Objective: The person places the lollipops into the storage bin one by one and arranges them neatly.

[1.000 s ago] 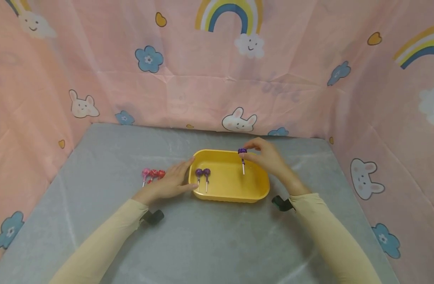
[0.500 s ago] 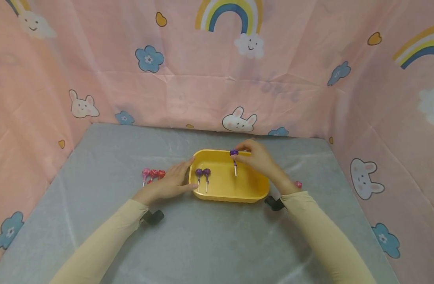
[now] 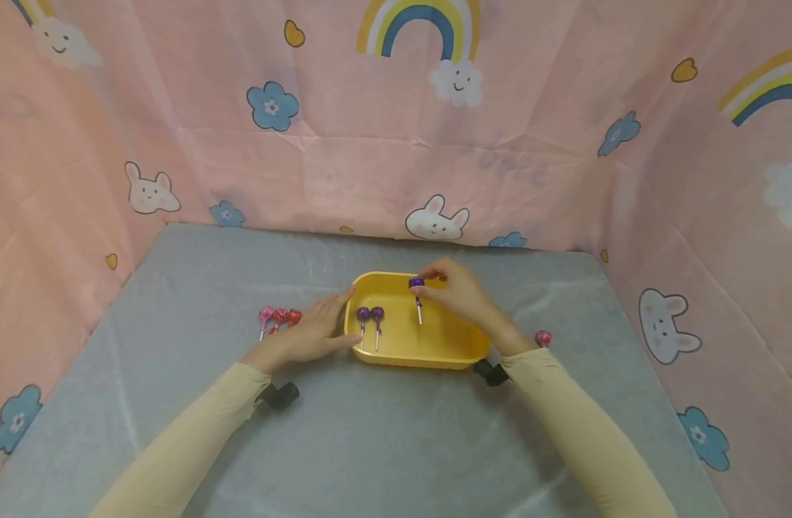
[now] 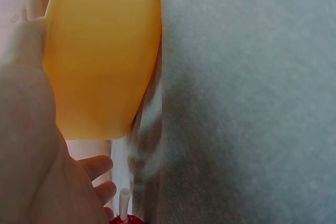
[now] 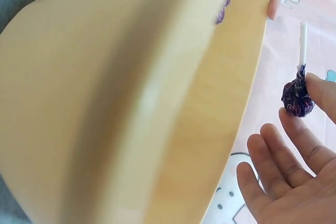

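Note:
My right hand [image 3: 459, 293] pinches a purple-wrapped lollipop [image 3: 416, 283] by its round head, between thumb and index finger. It hangs over the yellow tray [image 3: 428, 357] with its white stick pointing down; the right wrist view shows the same lollipop [image 5: 297, 98] close up. Two more purple lollipops [image 3: 377, 314] lie side by side at the tray's left end, heads toward the back. My left hand [image 3: 311, 329] rests against the tray's left side, fingers relaxed and thumb at the rim. The left wrist view has the tray's outer wall [image 4: 102, 61] beside that hand [image 4: 31, 124].
Left of the tray, a pink lollipop [image 3: 266, 314] and red ones [image 3: 280, 316] lie on the grey cloth [image 3: 396, 446], partly behind my left hand. Another pink-red lollipop [image 3: 542, 337] lies beyond my right wrist. A pink patterned curtain [image 3: 344, 165] encloses the back and sides.
My right hand has moved left over the tray with the purple lollipop. The pink-red lollipop behind the right wrist has come into view. My left hand has stayed in place.

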The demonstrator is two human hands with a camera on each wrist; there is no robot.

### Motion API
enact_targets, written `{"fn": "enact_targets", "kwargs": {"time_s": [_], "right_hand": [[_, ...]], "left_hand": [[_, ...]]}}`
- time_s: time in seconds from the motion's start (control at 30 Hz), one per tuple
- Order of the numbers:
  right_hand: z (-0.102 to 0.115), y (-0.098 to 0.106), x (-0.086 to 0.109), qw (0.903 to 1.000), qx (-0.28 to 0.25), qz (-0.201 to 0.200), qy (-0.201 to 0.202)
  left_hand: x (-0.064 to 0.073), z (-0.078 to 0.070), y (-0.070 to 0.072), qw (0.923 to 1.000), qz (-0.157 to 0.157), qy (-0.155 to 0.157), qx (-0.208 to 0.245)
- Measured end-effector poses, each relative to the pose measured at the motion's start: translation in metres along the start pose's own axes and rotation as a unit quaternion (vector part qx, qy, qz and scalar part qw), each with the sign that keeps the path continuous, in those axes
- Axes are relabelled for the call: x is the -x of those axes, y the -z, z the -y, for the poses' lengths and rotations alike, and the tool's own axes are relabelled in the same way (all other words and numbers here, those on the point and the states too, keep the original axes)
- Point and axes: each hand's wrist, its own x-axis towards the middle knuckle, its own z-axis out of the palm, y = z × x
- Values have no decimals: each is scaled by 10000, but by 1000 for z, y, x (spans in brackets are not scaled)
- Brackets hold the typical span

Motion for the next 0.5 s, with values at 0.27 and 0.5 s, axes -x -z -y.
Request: {"fn": "enact_targets", "kwargs": {"time_s": [0.27, 0.5], "right_hand": [[3, -8, -2, 9999, 27, 90, 48], [3, -16, -5, 9998, -136, 160, 42]], "left_hand": [[1, -3, 2, 9999, 94, 59, 52], [0, -2, 1, 9999, 58, 70, 83]]}}
